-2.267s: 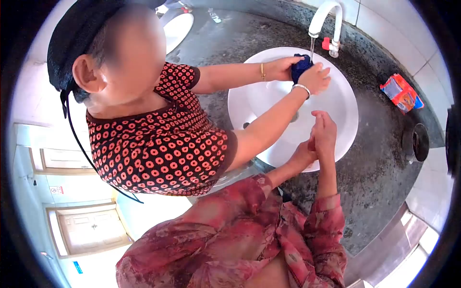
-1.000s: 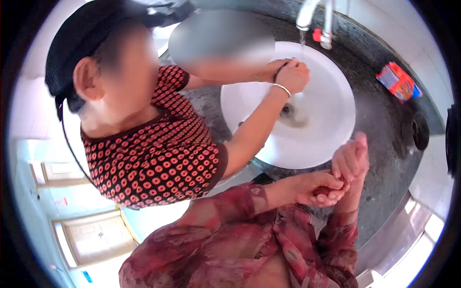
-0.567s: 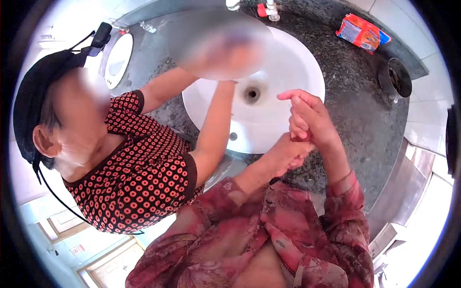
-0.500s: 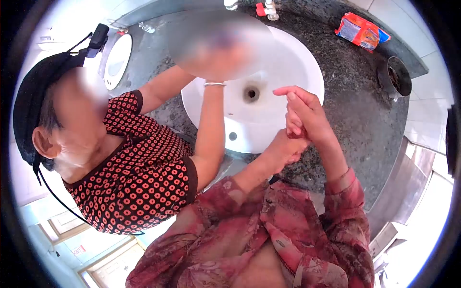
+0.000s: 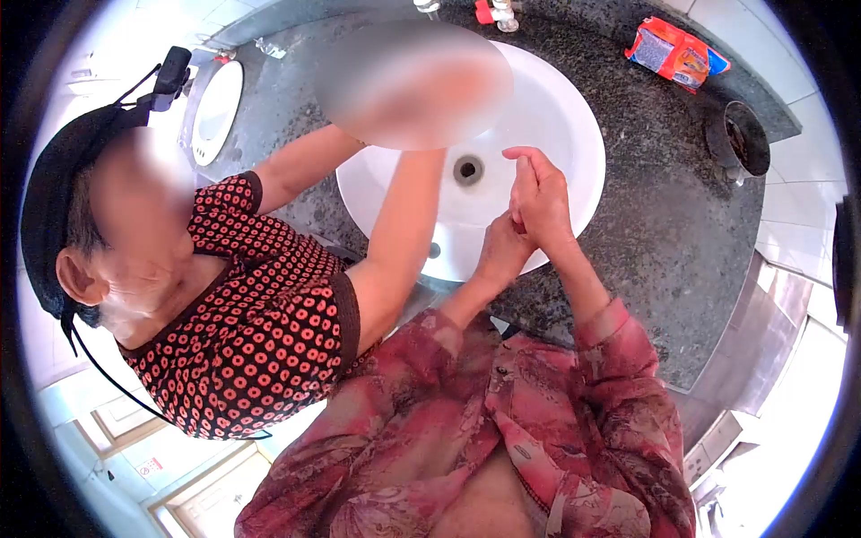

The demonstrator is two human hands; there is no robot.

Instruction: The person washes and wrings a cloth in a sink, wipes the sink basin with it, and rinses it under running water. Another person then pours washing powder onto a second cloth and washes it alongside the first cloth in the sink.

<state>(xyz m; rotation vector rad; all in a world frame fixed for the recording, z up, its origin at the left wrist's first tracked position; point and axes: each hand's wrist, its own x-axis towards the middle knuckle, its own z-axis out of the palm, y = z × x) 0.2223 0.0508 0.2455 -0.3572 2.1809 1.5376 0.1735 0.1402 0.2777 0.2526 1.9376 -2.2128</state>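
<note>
My left hand (image 5: 503,249) and my right hand (image 5: 544,204) are clasped together over the front right part of the white sink (image 5: 574,152). The fingers of my right hand curl round the front of my left hand, one finger sticking out toward the drain (image 5: 467,169). Most of my left fingers are hidden under the right hand. I see no tool in either hand. Opposite, the other person's hands (image 5: 448,94) are over the back of the same sink, blurred, so what they hold cannot be made out.
A person in a dotted top (image 5: 260,305) and black cap leans in from the left. On the dark stone counter (image 5: 655,224) are an orange packet (image 5: 673,56) and a dark metal pot (image 5: 740,139). A red-handled valve (image 5: 495,13) is behind the sink. A white oval lid-like object (image 5: 218,112) lies far left.
My clasped hands have moved a little left and toward the basin, my left hand sliding further up under the right. The other person's near forearm has shifted right.
</note>
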